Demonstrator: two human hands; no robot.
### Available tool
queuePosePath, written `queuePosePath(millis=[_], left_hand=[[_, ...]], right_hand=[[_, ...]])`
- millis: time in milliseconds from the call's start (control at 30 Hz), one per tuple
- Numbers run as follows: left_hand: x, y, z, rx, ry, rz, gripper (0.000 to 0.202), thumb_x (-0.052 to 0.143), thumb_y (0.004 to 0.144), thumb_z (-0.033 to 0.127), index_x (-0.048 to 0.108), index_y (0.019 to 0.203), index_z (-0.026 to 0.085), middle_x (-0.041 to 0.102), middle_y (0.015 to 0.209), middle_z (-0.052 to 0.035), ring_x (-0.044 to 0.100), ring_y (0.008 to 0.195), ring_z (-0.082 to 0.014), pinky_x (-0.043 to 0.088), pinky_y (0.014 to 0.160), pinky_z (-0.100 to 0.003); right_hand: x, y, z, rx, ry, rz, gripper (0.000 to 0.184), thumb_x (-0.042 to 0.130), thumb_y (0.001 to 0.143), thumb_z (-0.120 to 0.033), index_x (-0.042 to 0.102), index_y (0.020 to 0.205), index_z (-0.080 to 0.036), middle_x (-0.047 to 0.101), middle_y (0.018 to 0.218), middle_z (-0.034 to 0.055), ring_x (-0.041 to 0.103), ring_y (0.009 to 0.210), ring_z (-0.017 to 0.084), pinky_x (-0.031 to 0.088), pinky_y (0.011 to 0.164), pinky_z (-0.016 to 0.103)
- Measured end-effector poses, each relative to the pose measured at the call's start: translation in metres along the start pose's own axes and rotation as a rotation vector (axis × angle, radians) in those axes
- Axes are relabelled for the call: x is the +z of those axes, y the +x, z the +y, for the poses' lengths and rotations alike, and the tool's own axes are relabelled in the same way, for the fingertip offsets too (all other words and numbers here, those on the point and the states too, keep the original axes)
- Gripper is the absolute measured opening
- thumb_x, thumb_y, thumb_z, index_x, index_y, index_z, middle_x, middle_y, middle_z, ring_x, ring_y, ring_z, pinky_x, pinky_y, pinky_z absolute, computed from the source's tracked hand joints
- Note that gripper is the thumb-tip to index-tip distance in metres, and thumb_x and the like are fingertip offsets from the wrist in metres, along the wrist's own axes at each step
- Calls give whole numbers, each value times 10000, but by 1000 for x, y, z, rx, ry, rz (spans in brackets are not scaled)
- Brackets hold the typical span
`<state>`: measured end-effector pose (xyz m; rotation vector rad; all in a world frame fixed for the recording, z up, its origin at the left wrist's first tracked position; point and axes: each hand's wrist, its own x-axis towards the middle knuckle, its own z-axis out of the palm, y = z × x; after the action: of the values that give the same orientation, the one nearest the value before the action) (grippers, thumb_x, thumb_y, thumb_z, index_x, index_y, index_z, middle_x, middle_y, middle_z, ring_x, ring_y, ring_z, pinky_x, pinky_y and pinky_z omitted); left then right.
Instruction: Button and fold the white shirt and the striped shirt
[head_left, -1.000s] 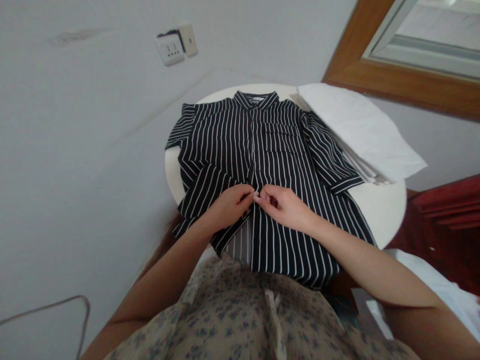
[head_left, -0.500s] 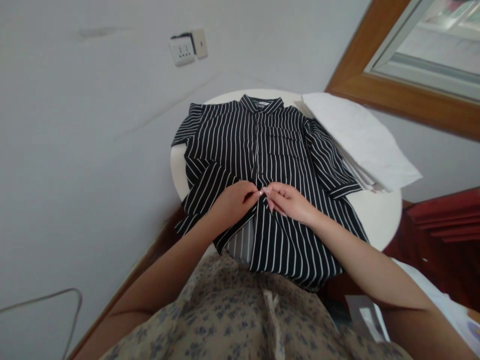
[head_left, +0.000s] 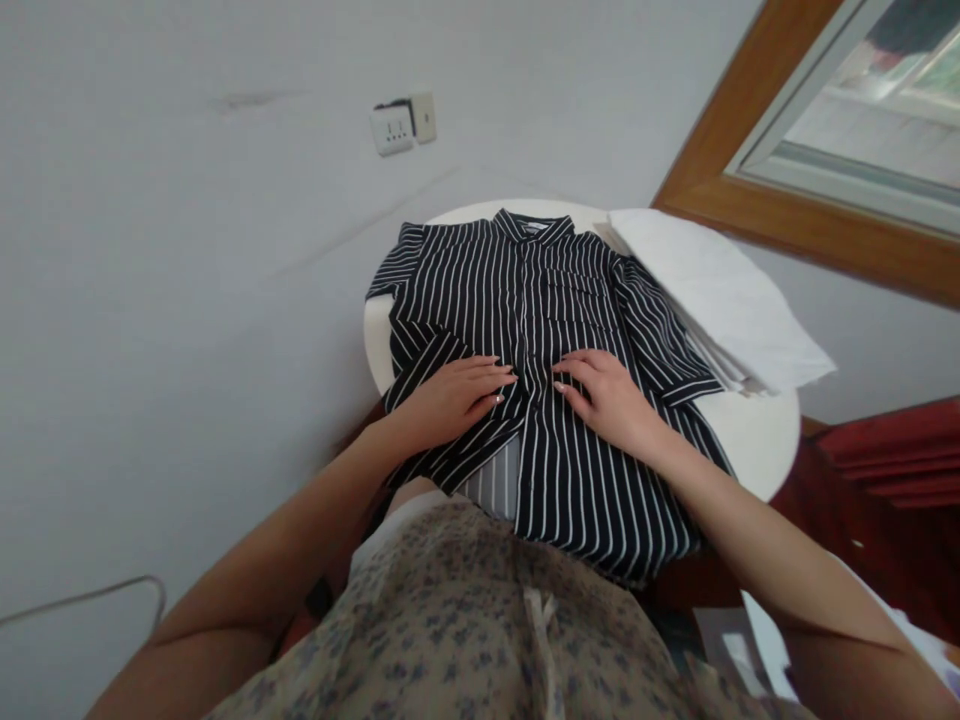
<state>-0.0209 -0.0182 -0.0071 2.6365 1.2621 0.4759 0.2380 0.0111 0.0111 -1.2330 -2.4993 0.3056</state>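
A black shirt with white stripes (head_left: 540, 300) lies face up on a round white table (head_left: 757, 440), collar at the far side and hem hanging over the near edge. My left hand (head_left: 454, 395) lies flat on the shirt front, fingers stretched out, just left of the button placket. My right hand (head_left: 607, 395) lies flat on the shirt just right of the placket, fingers spread. A small gap of striped cloth shows between the two hands. Neither hand holds anything.
A stack of white folded cloth (head_left: 720, 300) sits on the table's right side, overhanging the edge. A wall socket (head_left: 401, 122) is on the grey wall behind. A wooden window frame (head_left: 787, 200) is at the upper right. Dark red furniture (head_left: 892, 470) stands to the right.
Both hands were pinched together at the shirt's placket; they have let go, moved apart and now lie flat on the shirt front. The camera view shifted slightly.
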Motion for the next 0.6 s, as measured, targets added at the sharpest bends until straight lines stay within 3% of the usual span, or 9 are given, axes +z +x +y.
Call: queuePosePath(millis=[100,233,600], left_hand=[[6,5,-3,-30,103,-91,462,331,968,411,438,1378,226,367,1495,-45,262,1398,-222,179,1146,-453],[6,19,-9,-100,185,-144,526,281,970,460,342,1438,228,270,1540,-53,208,1416,-244,140,1141,-504],[19,75,-39,-170,310,-68,522,286,968,437,391,1413,185,339,1502,-111,291,1359,-316,237,1072,-570]], right_hand=[[9,-8,4,53,-172,-136,526,332,939,-549,422,1394,-300,359,1491,70,269,1386,324,260,1083,576],[22,-1,14,108,-226,-214,638,245,913,-645,242,1477,-348,160,1572,32,110,1435,334,155,1098,636],[30,52,50,52,-209,-116,615,261,922,-628,336,1446,-315,246,1548,52,179,1424,304,153,1104,610]])
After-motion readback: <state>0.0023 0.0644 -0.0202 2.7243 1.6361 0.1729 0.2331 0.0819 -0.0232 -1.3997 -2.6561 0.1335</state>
